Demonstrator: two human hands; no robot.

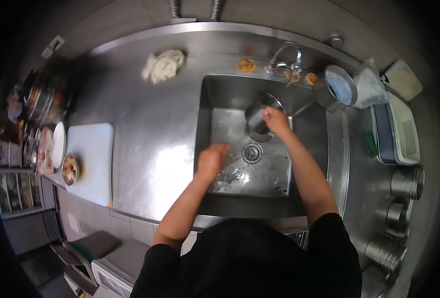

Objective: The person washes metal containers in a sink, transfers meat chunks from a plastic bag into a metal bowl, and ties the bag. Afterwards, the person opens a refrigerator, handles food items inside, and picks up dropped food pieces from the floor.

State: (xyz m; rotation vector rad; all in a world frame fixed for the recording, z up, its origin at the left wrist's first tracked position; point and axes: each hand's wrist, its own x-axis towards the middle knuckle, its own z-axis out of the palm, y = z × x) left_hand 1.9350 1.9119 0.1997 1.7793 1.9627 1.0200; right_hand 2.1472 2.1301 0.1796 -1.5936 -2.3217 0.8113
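In the head view, a cylindrical steel pot (255,115) stands tilted in the stainless steel sink (230,191), near the drain (252,153). My right hand (276,121) is closed on the pot's near right side, with the fingertips at its wall. The pot's inside is mostly hidden from me. Over the left part of the sink hovers my left hand (213,161), apart from the pot. Motion smears its fingers, and nothing can be made out in it. Wet spots and small scraps lie on the sink floor.
A curved faucet (290,52) rises behind the sink, with brown scrubbers (245,65) beside it. At right are a long-handled pot (339,89), plastic baskets (404,130) and steel containers (407,182). A cloth (164,65), a white cutting board (93,161) and a bowl of food (70,170) lie left.
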